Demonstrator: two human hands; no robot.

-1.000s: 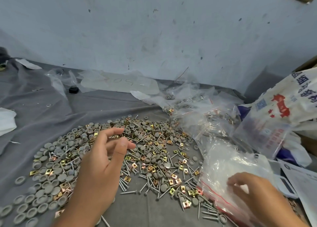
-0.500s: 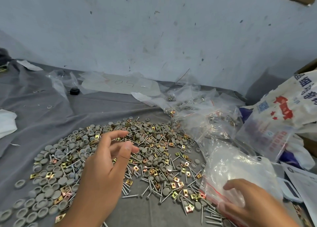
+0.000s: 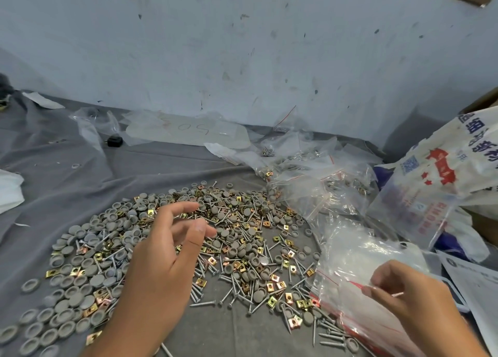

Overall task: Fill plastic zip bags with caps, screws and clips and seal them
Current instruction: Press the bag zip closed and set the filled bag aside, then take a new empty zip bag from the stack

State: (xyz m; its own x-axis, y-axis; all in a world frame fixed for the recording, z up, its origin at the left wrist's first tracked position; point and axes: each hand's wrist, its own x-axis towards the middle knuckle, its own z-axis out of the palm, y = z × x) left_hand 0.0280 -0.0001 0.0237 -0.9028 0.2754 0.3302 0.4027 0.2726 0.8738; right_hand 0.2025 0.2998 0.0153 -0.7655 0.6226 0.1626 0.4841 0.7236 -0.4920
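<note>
A wide heap of grey caps (image 3: 80,265), silver screws (image 3: 229,294) and gold clips (image 3: 272,301) lies spread on the grey cloth (image 3: 62,173). My left hand (image 3: 161,262) hovers over the middle of the heap, fingers loosely spread, holding nothing that I can see. My right hand (image 3: 412,302) pinches the red-striped mouth of an empty clear zip bag (image 3: 358,273) at the heap's right edge. Filled zip bags (image 3: 310,184) lie piled behind it.
A large printed white sack (image 3: 444,173) lies at the right, with papers (image 3: 474,284) below it. A flat clear bag marked in red (image 3: 188,130) and a small black object (image 3: 114,141) lie by the stained wall. White cloth (image 3: 8,192) sits at the left edge.
My right hand has closed its fingertips on the bag's mouth and lifted it slightly. My left hand has stayed over the heap, barely shifting.
</note>
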